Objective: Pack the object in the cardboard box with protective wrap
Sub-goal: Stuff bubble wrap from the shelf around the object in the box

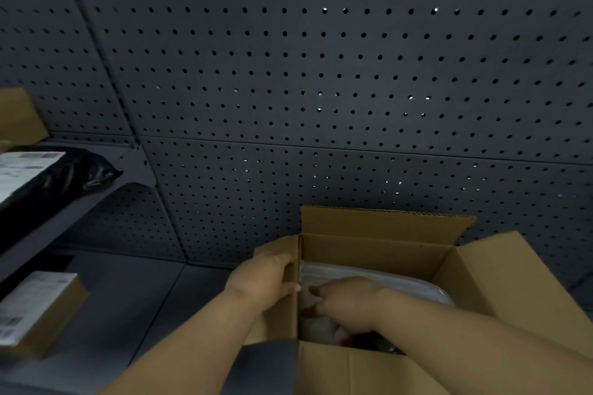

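Right hand [349, 301] was down inside the cardboard box [500, 279], palm down, index finger stretched toward the left wall, resting on the pale protective wrap [369, 276]; whether the lower fingers gripped anything could not be told. Left hand [266, 279] clasped the box's left wall from outside, fingers curled over its top edge, thumb tip on the rim. The wrapped object [430, 292], grey and smooth with a rounded corner, lay in the box bottom under the wrap. All 4 flaps stood open; rear flap upright against the perforated panel [321, 74]. Box sat on a dark shelf surface [128, 298]. Left of it: a labelled carton [35, 311], and above, a black bag [67, 176] on a shelf.
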